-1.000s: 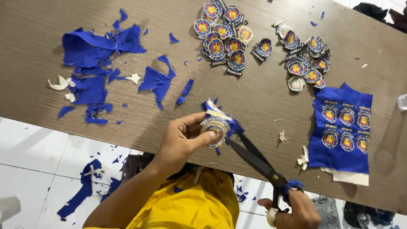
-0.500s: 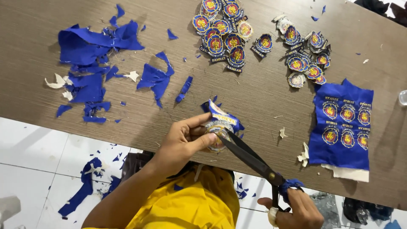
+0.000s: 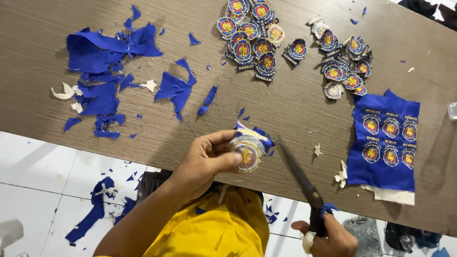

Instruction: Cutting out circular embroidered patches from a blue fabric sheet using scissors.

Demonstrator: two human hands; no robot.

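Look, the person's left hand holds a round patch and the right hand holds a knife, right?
Not quite. The head view shows the right hand holding scissors, not a knife. The rest is right: the left hand holds a round embroidered patch with blue fabric still on its edge.

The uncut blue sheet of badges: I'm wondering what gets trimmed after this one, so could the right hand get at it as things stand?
Probably not freely: the right hand is gripping the scissors, though the blue sheet lies close with nothing between.
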